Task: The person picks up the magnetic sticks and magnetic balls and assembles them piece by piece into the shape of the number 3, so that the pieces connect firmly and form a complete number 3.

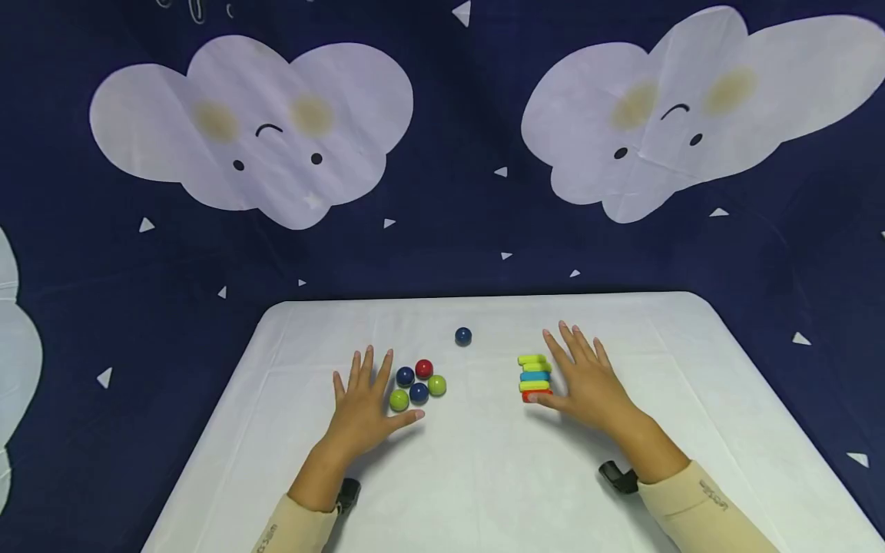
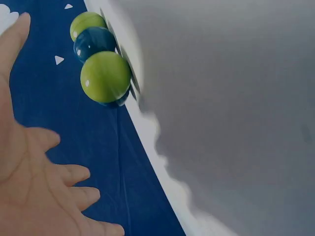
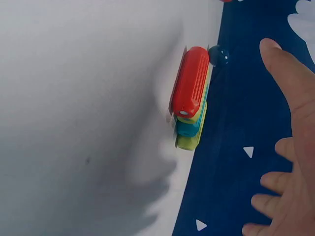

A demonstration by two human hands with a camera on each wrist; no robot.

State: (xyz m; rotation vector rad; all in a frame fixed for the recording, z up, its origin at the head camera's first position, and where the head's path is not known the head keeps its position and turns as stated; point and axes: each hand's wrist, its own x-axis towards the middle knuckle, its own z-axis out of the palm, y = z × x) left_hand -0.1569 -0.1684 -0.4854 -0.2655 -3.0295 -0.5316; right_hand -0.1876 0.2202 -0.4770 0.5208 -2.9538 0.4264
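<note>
We see the left hand (image 1: 361, 418) held over the table (image 1: 484, 476) beside a cluster of balls (image 1: 419, 394), and the right hand (image 1: 591, 390) likewise beside a row of sticks (image 1: 535, 376); all fingers (image 1: 382, 374) are spread apart and clamped on nothing. The cluster lies toward the table's left edge, the row toward its right, and a lone blue ball (image 1: 463, 336) between them, nearest the far edge. We judge rolling the chief hazard: a brush of the left hand could scatter the cluster, and the lone ball, knocked outward, might run off the far edge. The right thumb (image 3: 283, 66), swept against the red stick (image 3: 190, 82), could skew the row. We count six balls: three blue (the lone one included), two green, one red; and five sticks: three yellow-green, one blue, one red.
</note>
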